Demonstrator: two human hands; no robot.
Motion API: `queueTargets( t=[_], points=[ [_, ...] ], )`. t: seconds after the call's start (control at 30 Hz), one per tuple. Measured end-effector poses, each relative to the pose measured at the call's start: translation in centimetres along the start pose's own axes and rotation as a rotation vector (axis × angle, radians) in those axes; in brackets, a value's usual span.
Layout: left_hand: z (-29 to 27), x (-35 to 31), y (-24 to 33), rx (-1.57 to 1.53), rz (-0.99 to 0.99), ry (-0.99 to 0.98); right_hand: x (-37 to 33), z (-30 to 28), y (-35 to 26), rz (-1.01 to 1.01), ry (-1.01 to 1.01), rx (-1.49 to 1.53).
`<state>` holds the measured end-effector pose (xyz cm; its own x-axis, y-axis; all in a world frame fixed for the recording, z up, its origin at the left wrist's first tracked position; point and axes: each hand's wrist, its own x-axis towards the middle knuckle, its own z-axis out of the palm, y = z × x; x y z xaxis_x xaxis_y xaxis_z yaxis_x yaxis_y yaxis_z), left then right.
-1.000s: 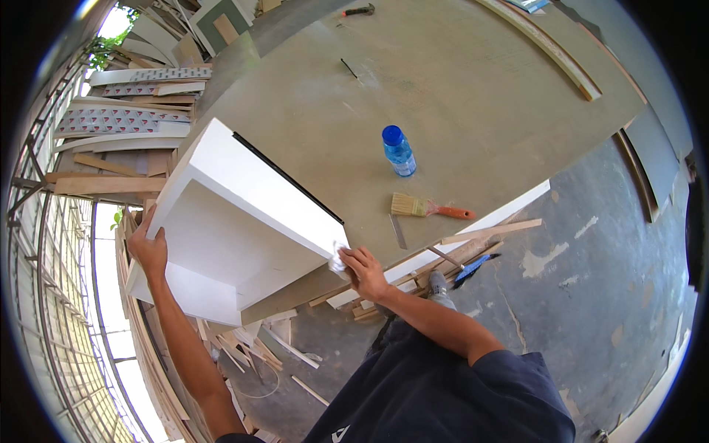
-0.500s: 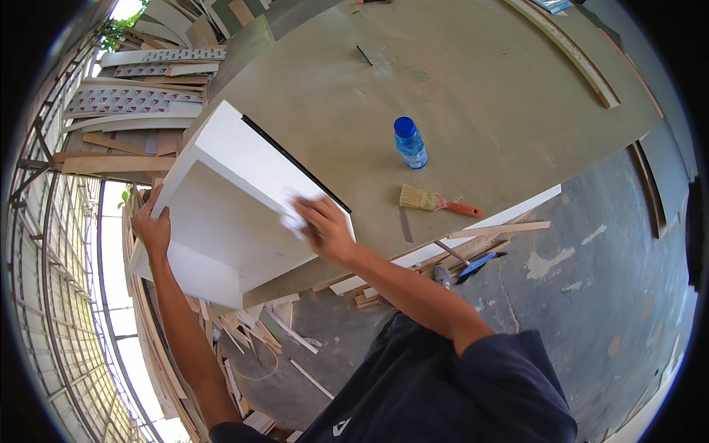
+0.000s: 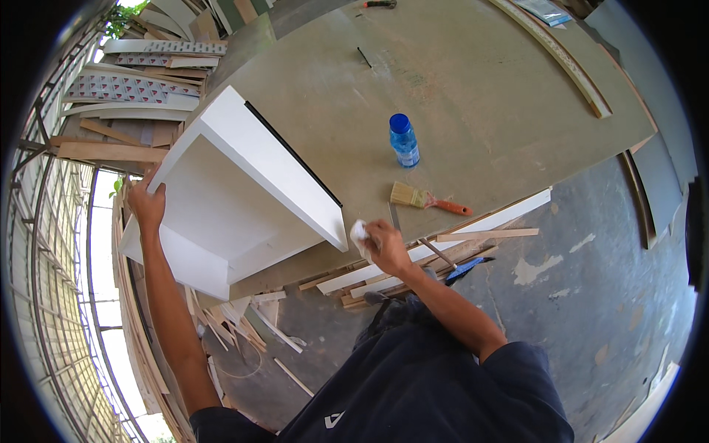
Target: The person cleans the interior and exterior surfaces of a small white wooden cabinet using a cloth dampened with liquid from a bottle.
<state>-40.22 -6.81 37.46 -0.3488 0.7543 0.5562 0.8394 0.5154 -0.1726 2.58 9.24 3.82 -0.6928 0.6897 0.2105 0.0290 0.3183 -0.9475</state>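
A white open-fronted cabinet box (image 3: 255,159) rests tilted on the left part of the worktable (image 3: 325,81), a black strip (image 3: 292,153) along its upper panel. My left hand (image 3: 148,201) grips the box's left edge, thumb on the near side and the other fingers partly hidden behind it. Just off the box's right corner, my right hand (image 3: 388,247) is closed around a crumpled white cloth (image 3: 360,235). A blue-capped bottle (image 3: 404,142) stands on the table beyond that hand. Closer to it lies a paintbrush (image 3: 428,199) with an orange handle, beside a thin metal strip (image 3: 394,216).
Wood offcuts (image 3: 229,325) litter the floor below the table, with long white boards (image 3: 443,240) at its near edge. A blue broom head (image 3: 467,270) is by them. Stacked panels (image 3: 133,88) fill the left side. A curved strip (image 3: 557,52) lies at the far right.
My right hand and the cloth have moved off the box's upper panel, right and nearer to me. My left hand keeps its hold on the box. The whole view has shifted slightly.
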Motion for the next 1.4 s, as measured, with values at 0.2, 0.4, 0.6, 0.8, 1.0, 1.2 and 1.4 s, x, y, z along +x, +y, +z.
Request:
queueTargets(
  t=[0.2,0.4,0.6,0.8,1.0,1.2,1.4],
  points=[
    [-0.2,1.0,2.6,-0.065,-0.118,-0.057,12.7,-3.0,-16.1,-0.181,0.224,0.311],
    [0.4,1.3,3.0,-0.063,-0.177,-0.079,16.2,3.1,-18.4,-0.431,0.316,0.004],
    [1.3,1.9,2.6,-0.010,-0.172,-0.081,3.7,6.3,-5.4,-0.247,0.294,-0.176],
    [1.4,1.7,3.6,-0.046,-0.149,-0.062,-4.6,6.2,1.8,-0.020,0.085,-0.295],
    [1.0,1.6,4.2,-0.049,-0.134,-0.009,-3.1,2.6,-6.1,0.007,0.375,-0.356],
    [1.6,1.7,4.8,-0.109,-0.110,0.027,9.9,-2.0,-24.2,-0.831,0.196,-0.716],
    [2.4,3.1,5.5,-0.169,-0.091,0.061,20.4,-0.6,-26.0,-1.189,-0.419,-1.360]
  ],
)
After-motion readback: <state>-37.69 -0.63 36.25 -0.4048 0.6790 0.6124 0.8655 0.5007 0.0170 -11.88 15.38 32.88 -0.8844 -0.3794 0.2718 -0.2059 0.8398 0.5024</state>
